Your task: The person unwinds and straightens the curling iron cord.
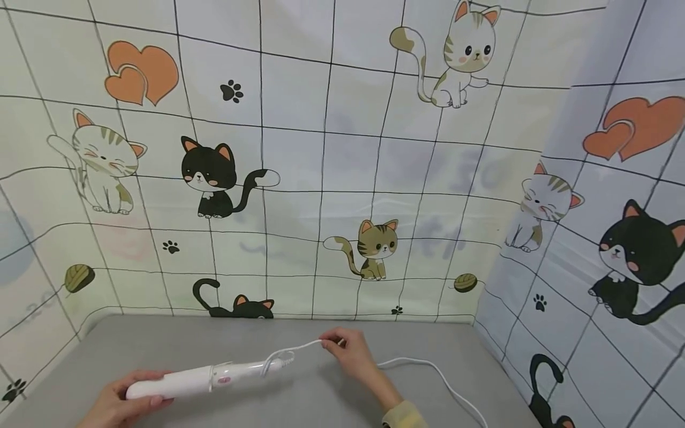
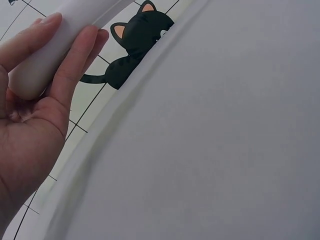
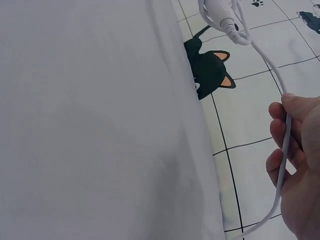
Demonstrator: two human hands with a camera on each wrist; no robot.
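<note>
My left hand (image 1: 125, 398) grips the thick, rounded end of a white corded wand (image 1: 187, 381), shaped like a hair curling iron. A small pink oval mark shows near its middle. The wand lies across the head view, its thinner end pointing right. Around that thinner end the white cord (image 1: 299, 345) makes a loop. Between thumb and fingertips my right hand (image 1: 350, 353) pinches the cord, a short way from the wand. In the right wrist view the cord (image 3: 286, 145) runs on down past the palm, and the wand's tail end (image 3: 220, 12) shows at the top.
Beneath the hands is a grey tabletop (image 1: 428, 392). The rest of the cord (image 1: 428, 362) curves over it to the lower right. A cat-print cloth (image 1: 299, 154) stands behind the table and along both sides.
</note>
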